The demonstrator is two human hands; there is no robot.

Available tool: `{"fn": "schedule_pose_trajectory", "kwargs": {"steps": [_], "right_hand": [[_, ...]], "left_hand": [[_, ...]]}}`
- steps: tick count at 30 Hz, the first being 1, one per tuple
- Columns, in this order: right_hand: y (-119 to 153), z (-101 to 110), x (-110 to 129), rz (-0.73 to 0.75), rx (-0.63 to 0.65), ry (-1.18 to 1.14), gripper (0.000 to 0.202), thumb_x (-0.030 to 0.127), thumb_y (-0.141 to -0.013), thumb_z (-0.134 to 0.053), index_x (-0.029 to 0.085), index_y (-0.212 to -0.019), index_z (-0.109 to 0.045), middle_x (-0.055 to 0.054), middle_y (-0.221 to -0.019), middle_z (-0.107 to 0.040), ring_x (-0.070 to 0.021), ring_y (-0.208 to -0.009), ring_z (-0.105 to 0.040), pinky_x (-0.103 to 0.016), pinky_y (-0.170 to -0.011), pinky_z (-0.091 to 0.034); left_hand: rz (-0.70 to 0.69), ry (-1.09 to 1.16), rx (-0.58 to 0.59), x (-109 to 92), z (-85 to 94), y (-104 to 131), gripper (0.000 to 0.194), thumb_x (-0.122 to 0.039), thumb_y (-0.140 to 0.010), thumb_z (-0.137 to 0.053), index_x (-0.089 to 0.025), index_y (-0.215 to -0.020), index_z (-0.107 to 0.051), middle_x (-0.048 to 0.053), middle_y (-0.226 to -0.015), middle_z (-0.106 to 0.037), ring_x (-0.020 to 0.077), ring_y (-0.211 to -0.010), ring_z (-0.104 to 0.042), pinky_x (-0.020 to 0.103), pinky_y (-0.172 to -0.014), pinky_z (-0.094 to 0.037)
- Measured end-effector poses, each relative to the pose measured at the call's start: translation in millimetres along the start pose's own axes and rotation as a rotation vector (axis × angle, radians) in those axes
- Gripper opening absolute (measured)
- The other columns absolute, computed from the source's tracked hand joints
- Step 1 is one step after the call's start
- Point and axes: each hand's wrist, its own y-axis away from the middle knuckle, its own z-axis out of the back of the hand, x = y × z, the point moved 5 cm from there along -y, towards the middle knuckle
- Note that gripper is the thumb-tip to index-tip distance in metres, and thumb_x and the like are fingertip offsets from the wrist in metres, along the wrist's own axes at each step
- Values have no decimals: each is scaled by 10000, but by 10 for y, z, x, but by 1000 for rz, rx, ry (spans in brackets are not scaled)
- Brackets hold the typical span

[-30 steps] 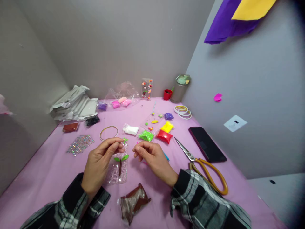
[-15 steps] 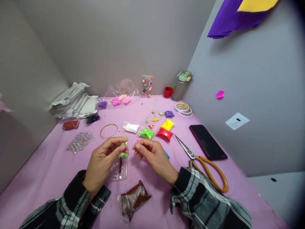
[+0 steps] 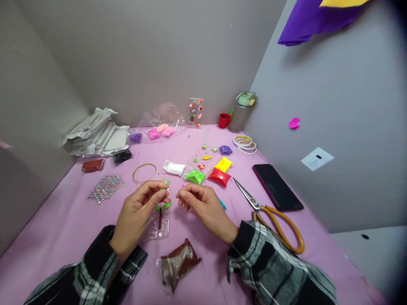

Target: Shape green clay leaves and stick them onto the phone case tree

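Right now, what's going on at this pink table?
A person in a plaid shirt is doing small clay craft. The left hand pinches a tiny green clay bit at its fingertips; the right hand is curled beside it. Under them lies a clear sheet with a brown stem and green leaves. Scissors lie to the right.

No lettering, brand, number or sign can be read anywhere in this view. The small white plate on the grey wall (image 3: 317,159) carries only a dark mark too small to make out, and the clear plastic packets show no legible print.
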Motion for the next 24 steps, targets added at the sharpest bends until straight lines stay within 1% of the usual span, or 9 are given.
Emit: {"fn": "schedule_pose_trajectory", "kwargs": {"steps": [3,5,7,10,12,14,18,20,24], "right_hand": [[-3,3,3,9,4,-4,197,220,-940,-569,165,-770,-650,18,-721,-624,-82,-613,-536,-218,-594,-425],[-3,3,5,15,8,-11,194,222,-939,-570,166,-771,-651,20,-720,-622,-81,-613,-536,-216,-595,-428],[-2,5,7,17,7,-11,195,224,-936,-573,166,-766,-650,20,-720,-621,-80,-612,-535,-216,-596,-431],[0,4,9,9,8,-5,188,226,-935,-575,167,-772,-648,20,-723,-623,-80,-612,-537,-215,-596,-432],[1,3,11,8,10,0,192,228,-938,-573,167,-771,-646,21,-723,-623,-80,-611,-536,-215,-597,-432],[1,4,11,12,9,4,198,230,-940,-573,167,-766,-644,21,-721,-623,-80,-612,-535,-216,-601,-433],[4,3,11,15,12,4,199,238,-943,-576,170,-770,-647,20,-722,-623,-84,-616,-535,-222,-609,-440],[4,2,13,15,14,0,198,238,-944,-578,172,-771,-646,19,-721,-621,-86,-619,-535,-224,-610,-441],[2,-2,12,1,13,-10,190,233,-944,-577,174,-778,-648,21,-718,-618,-86,-618,-535,-223,-608,-442]], "left_hand": [[-17,1,-10,-4,0,-13,209,-393,-867,-714,-236,-1006,-720,2,-952,-716,166,-870,-686,260,-814,-525],[-38,-19,-28,-11,23,-19,226,-391,-856,-730,-251,-1034,-733,7,-1006,-719,172,-905,-684,262,-829,-524],[-51,-39,-51,-17,54,-19,225,-389,-851,-736,-262,-1037,-742,2,-1006,-719,166,-888,-680,257,-823,-521],[-58,-74,-75,-22,83,-12,201,-398,-896,-683,-264,-1029,-751,-3,-948,-719,151,-854,-677,255,-839,-512],[-50,-54,-77,-14,79,-9,223,-393,-908,-669,-272,-1083,-733,-6,-944,-721,152,-877,-682,257,-849,-510],[-43,-2,-77,-5,69,-11,240,-378,-879,-707,-269,-1092,-712,-13,-940,-718,157,-883,-685,255,-829,-511],[-60,-4,-79,-26,59,-21,172,-346,-805,-779,-223,-896,-700,-22,-855,-689,147,-798,-646,233,-732,-488],[-76,-34,-52,-47,54,-20,151,-342,-838,-744,-216,-805,-667,-35,-774,-653,139,-741,-612,230,-702,-471],[-111,-86,-17,-63,61,-3,362,-388,-981,-547,-210,-669,-588,-45,-648,-566,126,-663,-554,232,-701,-451]]}}
